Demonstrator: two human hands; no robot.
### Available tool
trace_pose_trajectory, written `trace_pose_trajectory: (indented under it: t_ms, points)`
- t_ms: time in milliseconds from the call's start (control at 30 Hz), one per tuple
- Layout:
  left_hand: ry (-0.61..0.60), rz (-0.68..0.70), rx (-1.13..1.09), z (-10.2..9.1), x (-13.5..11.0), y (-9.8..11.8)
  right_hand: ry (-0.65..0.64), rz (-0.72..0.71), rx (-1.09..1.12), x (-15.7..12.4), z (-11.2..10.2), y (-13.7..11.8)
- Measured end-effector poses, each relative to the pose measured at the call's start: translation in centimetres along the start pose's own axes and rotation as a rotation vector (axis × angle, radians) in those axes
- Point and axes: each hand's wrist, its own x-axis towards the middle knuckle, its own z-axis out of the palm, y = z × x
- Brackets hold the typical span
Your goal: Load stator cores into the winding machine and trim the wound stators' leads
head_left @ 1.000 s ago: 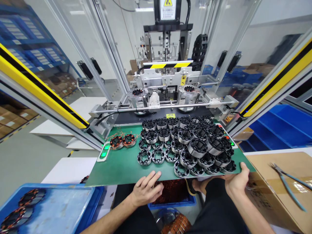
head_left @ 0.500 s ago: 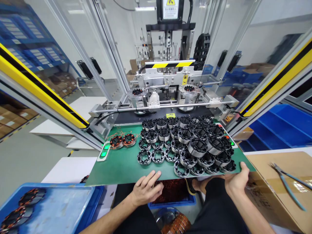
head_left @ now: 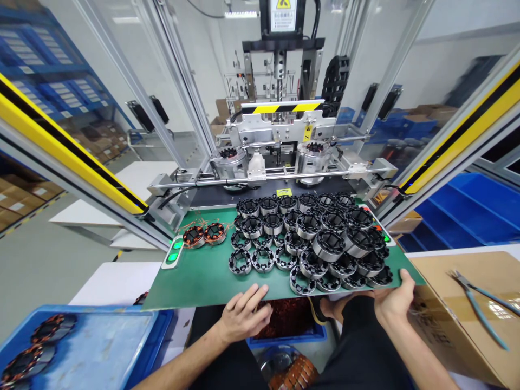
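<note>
My left hand point(head_left: 246, 317) rests at the front edge of a green work board point(head_left: 190, 284), its fingers loosely spread and nothing held. At the board's right front corner my right hand point(head_left: 395, 300) grips the edge, thumb on top and fingers underneath. Rows of bare black-and-silver stator cores point(head_left: 263, 260) cover the middle and right of the board, stacked in layers toward the right. Two stators wound with copper wire point(head_left: 215, 233) lie at the left, loose wire ends behind them.
Behind the board stands a winding machine with two metal holders point(head_left: 312, 162), each bearing a core. Green-lit buttons point(head_left: 175, 251) flank the board. A blue tray point(head_left: 101, 346) with wound stators is at left; pliers point(head_left: 477, 303) lie on a cardboard box point(head_left: 450, 336) at right.
Both hands and the cores on the board stay in place. The metal holders on the machine look slightly turned.
</note>
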Motion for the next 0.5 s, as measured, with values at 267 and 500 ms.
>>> trace_pose_trajectory:
  t_ms: [267,500]
  points:
    - [-0.003,0.0,0.006,-0.1,0.2,0.0,0.014,0.017,0.014,-0.2,0.4,-0.2]
    - [-0.002,0.001,0.006,-0.1,0.3,0.0,0.001,-0.01,-0.041,-1.4,0.8,-0.4]
